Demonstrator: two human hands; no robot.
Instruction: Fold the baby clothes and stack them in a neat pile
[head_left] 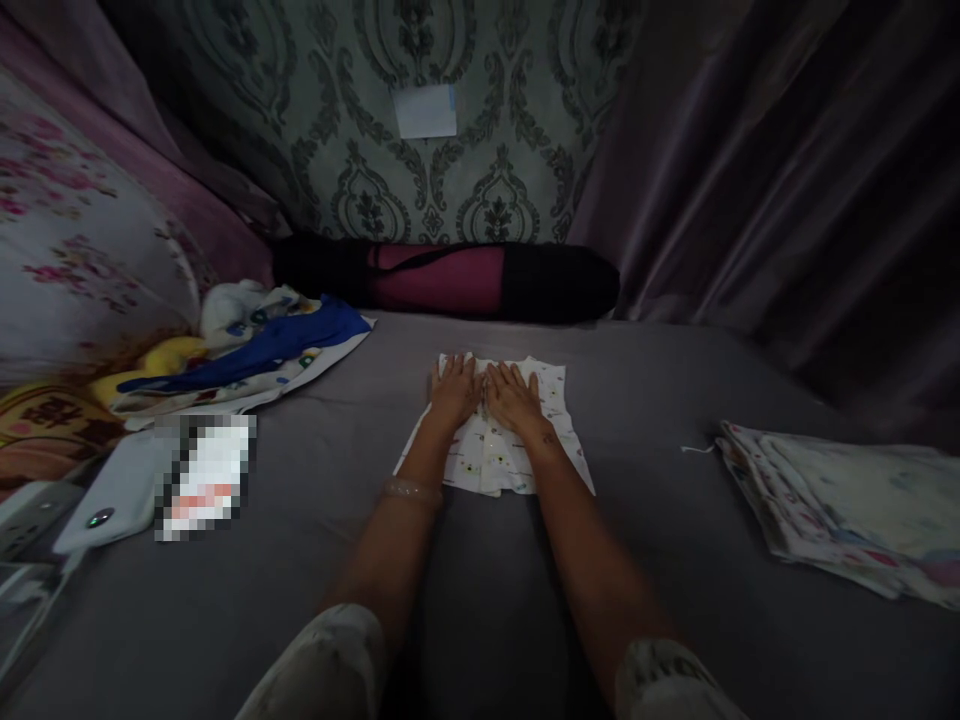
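Note:
A small white printed garment [491, 465], which looks like a baby shirt, is spread flat on the grey bed sheet [480, 580]. My left hand [456, 390] rests palm down on its upper left part, fingers stretched out. Close beside it, my right hand [514, 397] lies flat on the upper middle, fingers also extended. Neither hand grips the cloth. The hands and wrists cover part of the garment's upper half.
To the right lies a stack of folded cloths [862, 500]. On the left are a blue and white cloth pile [285, 345], a white power bank [120, 490], a power strip [34, 515] with cables, and a blurred-out item [210, 475]. A black and pink long bag [442, 278] lies along the wall.

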